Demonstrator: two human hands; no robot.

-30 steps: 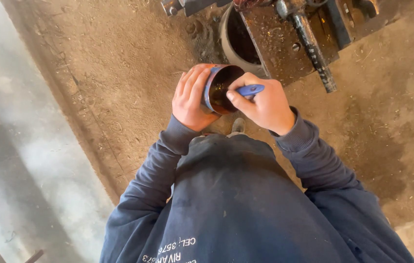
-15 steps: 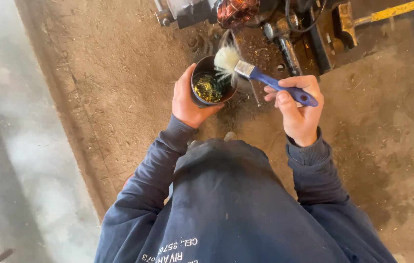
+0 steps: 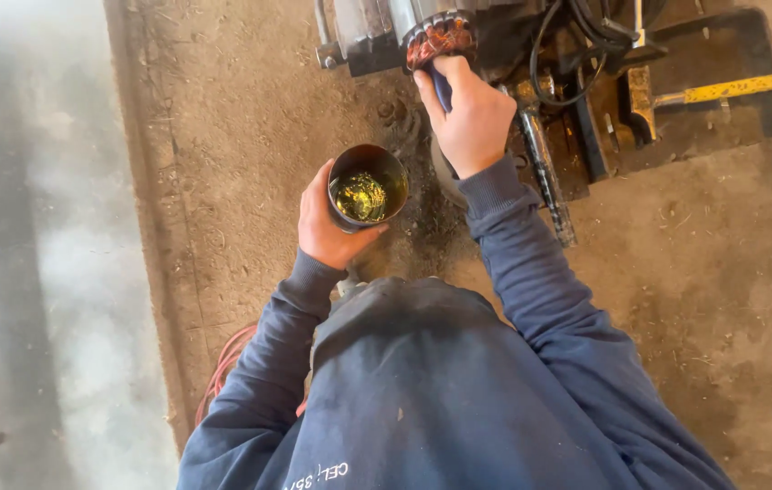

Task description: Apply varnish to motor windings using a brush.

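My left hand (image 3: 330, 227) grips a small dark round cup (image 3: 368, 186) that holds a yellowish-green liquid; I hold it upright in front of my chest. My right hand (image 3: 469, 116) is stretched forward and closed on the blue handle of a brush (image 3: 441, 88). The brush's head is hidden where it meets the copper-coloured windings (image 3: 440, 38) at the end of a grey machine (image 3: 377, 27) on the floor. Both my arms are in dark blue sleeves.
Black cables (image 3: 576, 36), dark metal brackets (image 3: 640, 100) and a yellow bar (image 3: 740, 86) lie to the right of the machine. A metal rod (image 3: 545, 181) runs along the dirty concrete floor (image 3: 223, 136). An orange cord (image 3: 223, 372) lies by my left elbow.
My right hand lifted the brush out of the cup and carried it forward to the machine's copper windings. The left hand lowered the cup slightly and turned it upright.
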